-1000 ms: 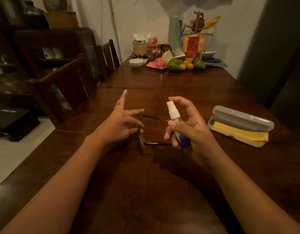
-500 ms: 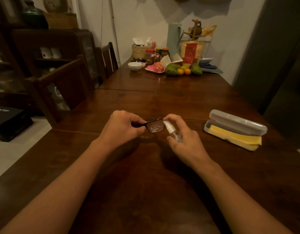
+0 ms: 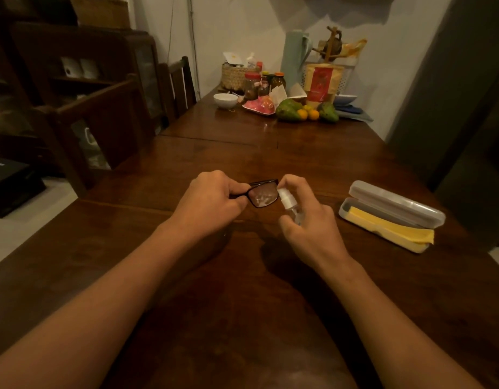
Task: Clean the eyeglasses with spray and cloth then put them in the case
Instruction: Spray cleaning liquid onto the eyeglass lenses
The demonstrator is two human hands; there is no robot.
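At the centre of the wooden table [image 3: 242, 318], over its surface: the eyeglasses [image 3: 263, 196], gripped by the left hand [image 3: 212, 202]. Its thumb and curled fingers pinch the dark frame beside the one lens that shows; the other lens is hidden behind that hand. Immediately right of this grip, the right hand [image 3: 308, 223] is wrapped round a small clear spray bottle [image 3: 287, 200]. The forefinger arches over the white pump head, and the nozzle is turned toward the exposed lens, just beside the frame's outer edge. Pale specks or a wet film lie on that lens, which suggests the spraying step is in hand. Whether the hidden lens has been wetted cannot be told.

Well to the right of the bottle hand, apart from both hands, the case [image 3: 397, 204] lies open on the table with its lid raised. The yellow cloth [image 3: 391, 231] lies inside its tray and spills over the near end.

Progress, as judged: an early stage. The cloth appears untouched, so wiping both lenses remains. After that come folding the temples, clearing the cloth from the tray if need be, and seating the eyeglasses in the case.
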